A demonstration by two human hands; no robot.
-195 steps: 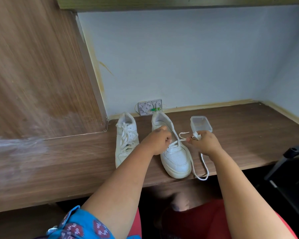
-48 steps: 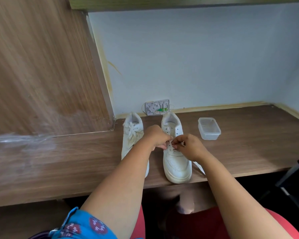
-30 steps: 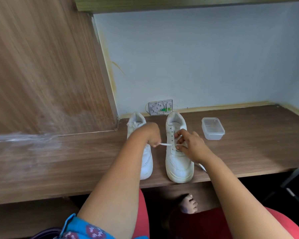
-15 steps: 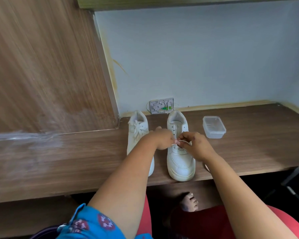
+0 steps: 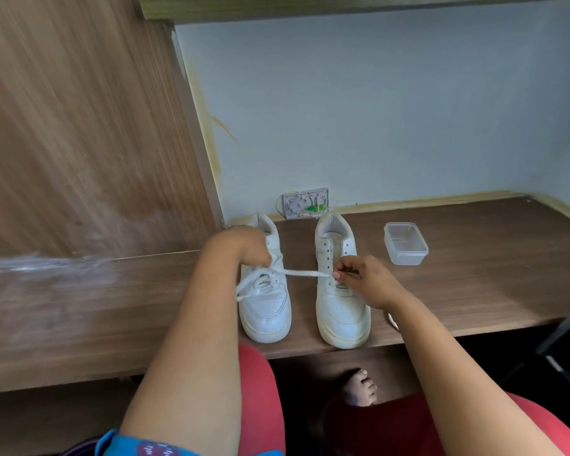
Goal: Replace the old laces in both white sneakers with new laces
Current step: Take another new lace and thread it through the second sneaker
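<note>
White lace stretched sideways between pinching left hand and right hand; sneakers toe-toward-person.

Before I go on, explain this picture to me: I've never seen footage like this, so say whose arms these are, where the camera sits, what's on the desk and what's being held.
There is no machine here. A person wears one camera on the head, looking forward and down, so the two arms are that person's own.

On the wooden desk stand two white sneakers, toes toward the person. The left sneaker is laced. The right sneaker shows bare upper eyelets. To its right sits a clear plastic box, seemingly empty.

A lace stretches between the hands. The left hand grips one end over the left sneaker; the right hand pinches it at the right sneaker's eyelets.
</note>
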